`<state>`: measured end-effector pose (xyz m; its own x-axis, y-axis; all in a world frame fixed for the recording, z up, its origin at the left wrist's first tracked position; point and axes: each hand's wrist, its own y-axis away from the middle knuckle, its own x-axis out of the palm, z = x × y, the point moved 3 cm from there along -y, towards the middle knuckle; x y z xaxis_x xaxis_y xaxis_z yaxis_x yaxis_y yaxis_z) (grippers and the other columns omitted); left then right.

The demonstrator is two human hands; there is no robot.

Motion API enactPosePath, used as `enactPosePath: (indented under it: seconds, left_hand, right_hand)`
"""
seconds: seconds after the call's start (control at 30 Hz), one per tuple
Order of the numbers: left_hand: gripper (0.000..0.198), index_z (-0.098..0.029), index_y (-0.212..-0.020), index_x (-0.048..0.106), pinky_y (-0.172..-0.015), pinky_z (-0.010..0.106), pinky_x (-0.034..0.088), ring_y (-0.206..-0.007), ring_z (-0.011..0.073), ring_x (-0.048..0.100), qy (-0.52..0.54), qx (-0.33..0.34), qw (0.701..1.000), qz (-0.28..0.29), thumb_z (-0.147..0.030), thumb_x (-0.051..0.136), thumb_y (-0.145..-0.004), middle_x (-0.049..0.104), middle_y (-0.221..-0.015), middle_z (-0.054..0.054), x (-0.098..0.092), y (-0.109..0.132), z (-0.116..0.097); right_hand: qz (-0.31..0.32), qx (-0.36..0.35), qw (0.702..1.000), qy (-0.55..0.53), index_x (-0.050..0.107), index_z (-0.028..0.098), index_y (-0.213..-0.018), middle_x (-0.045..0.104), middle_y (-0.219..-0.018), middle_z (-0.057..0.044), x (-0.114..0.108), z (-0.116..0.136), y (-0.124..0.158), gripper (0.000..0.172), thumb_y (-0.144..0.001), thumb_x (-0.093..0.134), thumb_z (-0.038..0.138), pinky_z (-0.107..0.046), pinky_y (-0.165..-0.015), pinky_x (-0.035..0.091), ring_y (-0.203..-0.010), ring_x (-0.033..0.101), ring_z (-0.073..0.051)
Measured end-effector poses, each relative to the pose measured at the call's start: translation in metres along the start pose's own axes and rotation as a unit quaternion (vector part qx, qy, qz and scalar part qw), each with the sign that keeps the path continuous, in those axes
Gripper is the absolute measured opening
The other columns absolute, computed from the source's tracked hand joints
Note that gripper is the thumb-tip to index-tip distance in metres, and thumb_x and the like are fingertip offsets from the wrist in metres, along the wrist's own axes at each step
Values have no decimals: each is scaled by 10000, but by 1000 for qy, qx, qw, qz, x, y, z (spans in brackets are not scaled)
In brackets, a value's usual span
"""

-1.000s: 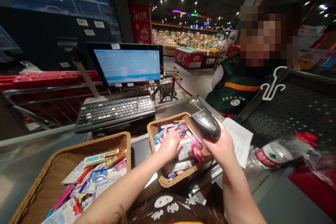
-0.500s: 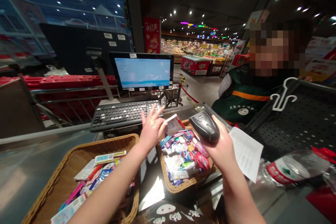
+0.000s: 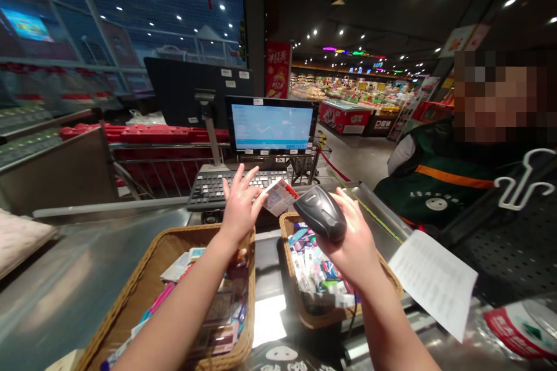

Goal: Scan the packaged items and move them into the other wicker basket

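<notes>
My left hand (image 3: 241, 206) reaches over the near edge of the black keyboard (image 3: 213, 182), some fingers stretched towards the keys; I cannot tell whether they touch. Its thumb side grips a small flat red-and-white package (image 3: 278, 197). My right hand (image 3: 352, 240) is closed round a dark barcode scanner (image 3: 322, 214), whose front end is close to the package. Under the scanner stands a wicker basket (image 3: 307, 319) full of small colourful packets. Beneath my left forearm is a larger wicker basket (image 3: 130, 278) with mixed small packages.
A lit monitor (image 3: 272, 124) stands behind the keyboard, with a second dark screen (image 3: 174, 93) turned away. At right lie a printed sheet (image 3: 435, 278) and a labelled plastic bottle (image 3: 522, 330). A person in a green apron (image 3: 435, 197) is beyond the counter, near a white hanger (image 3: 522, 185).
The view has swung left, so the scene sits further right. The scanner and the package are now closer together. Both hands keep their hold.
</notes>
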<state>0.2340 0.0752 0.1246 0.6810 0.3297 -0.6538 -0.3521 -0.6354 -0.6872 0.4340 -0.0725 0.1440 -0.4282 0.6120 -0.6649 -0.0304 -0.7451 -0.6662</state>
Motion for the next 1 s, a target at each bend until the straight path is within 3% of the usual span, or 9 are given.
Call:
enactPosePath:
  seconds: [0.43,1.0]
  left_hand:
    - [233,-210,-797,653,-1137,735,94,-1495,328,244,-32,-46,998,-7,-315,501,-937,494,-1497,74,-36,21,48]
    - [245,-202,-775,655,-1133,734,100,-1483,325,272,-29,-66,997,10,-301,502,-939,507,-1486,75,-53,41,69]
  right_hand:
    - [68,-13,997,-41,606,225,-1194,590,-1326,-140,48,40,-9,468,-730,607,167,-734,-1120,250,-1410,379,-408]
    - [101,-6,994,-47,641,207,-1150,600,-1319,-127,59,64,-1,431,-723,602,154,-693,-1130,259,-1396,395,-402]
